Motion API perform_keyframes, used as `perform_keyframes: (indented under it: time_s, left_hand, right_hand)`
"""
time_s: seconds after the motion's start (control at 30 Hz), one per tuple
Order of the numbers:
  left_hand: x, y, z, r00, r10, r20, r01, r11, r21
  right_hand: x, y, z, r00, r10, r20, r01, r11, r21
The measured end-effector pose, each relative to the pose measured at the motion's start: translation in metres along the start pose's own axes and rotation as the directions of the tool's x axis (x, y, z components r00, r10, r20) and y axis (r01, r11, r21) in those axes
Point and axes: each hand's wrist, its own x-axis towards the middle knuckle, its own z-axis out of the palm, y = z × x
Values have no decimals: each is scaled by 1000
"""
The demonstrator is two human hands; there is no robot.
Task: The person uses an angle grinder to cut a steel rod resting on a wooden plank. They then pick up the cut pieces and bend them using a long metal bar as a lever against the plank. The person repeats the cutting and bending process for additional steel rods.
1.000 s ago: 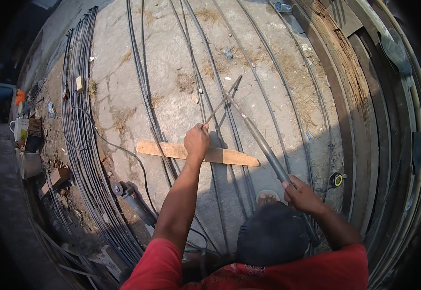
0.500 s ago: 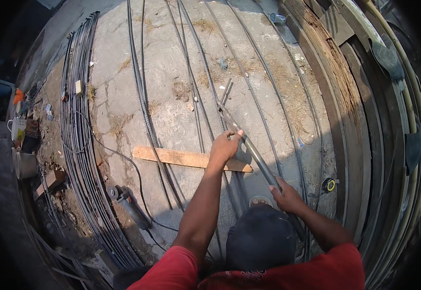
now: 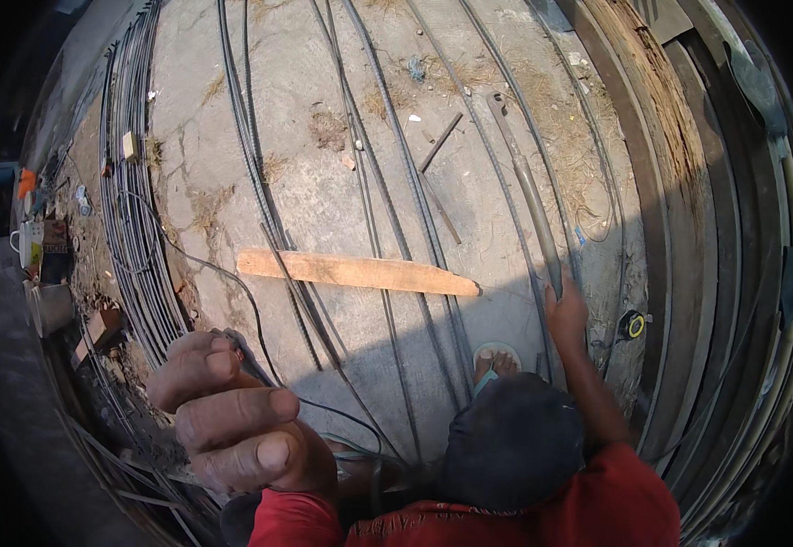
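Observation:
My right hand [image 3: 568, 314] is closed around the lower end of a long pipe-handled bar [image 3: 533, 201]. Its flattened, hooked metal head points away from me, among the rods on the concrete. Close to the camera at lower left, my left hand [image 3: 237, 419] is raised with its fingers curled in; whatever may be inside them is hidden. Ahead lies a wooden plank [image 3: 360, 271], touching several long ribbed steel rods [image 3: 386, 100]. Beyond the plank are a short dark rod piece [image 3: 442, 141] and a thinner one [image 3: 440, 210].
A bundle of thin steel rods [image 3: 128, 201] runs down the left, crossed by a black cable [image 3: 232, 273]. On the right sit a yellow-and-black tape measure [image 3: 632, 325] and long timber beams [image 3: 661, 118]. My sandalled foot [image 3: 497, 360] stands below the plank.
My left hand has left the bar and come up close to the camera. The bar's head has swung right and away, with my right hand still gripping its lower end.

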Motion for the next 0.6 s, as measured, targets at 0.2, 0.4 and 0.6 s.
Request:
perform_keyframes:
  time_s: [0.2,0.4,0.6]
  left_hand:
    - [-110,-93,68,621,-767,164,773,634,38]
    - [-177,-105,136,541,-772,333,729,628,272]
    - [-182,-168,194,624,-568,537,208,783,586]
  right_hand:
    - [62,-85,19,944,-303,-132,316,943,99]
    - [110,-137,78,878,-396,271,388,918,83]
    - [132,-159,70,828,-362,429,375,925,57]
